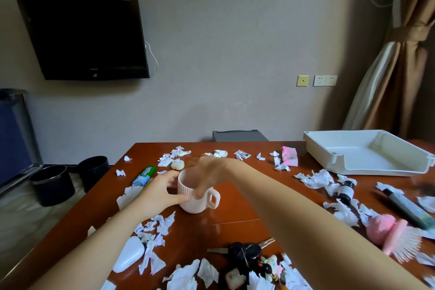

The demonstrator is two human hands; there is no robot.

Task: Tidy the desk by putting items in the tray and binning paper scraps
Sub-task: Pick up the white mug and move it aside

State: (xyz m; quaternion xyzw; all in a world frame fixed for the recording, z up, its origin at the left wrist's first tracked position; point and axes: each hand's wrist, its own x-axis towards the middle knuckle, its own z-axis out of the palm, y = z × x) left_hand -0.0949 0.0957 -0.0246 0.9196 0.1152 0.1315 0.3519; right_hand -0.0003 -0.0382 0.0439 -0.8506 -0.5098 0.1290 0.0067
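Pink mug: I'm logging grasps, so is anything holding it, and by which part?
Yes, both hands hold the pink mug: the left hand curls round its ribbed side, the right hand pinches the rim from above, beside the handle.

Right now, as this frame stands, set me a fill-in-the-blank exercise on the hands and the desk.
1. The left hand and the right hand both hold the pink ribbed ____.
2. The green gum pack lies on the desk to the ____ of the mug.
3. The white tray at the desk's far right holds ____.
4. Torn ____ scraps litter the desk.
Missing words: mug; left; nothing; paper.
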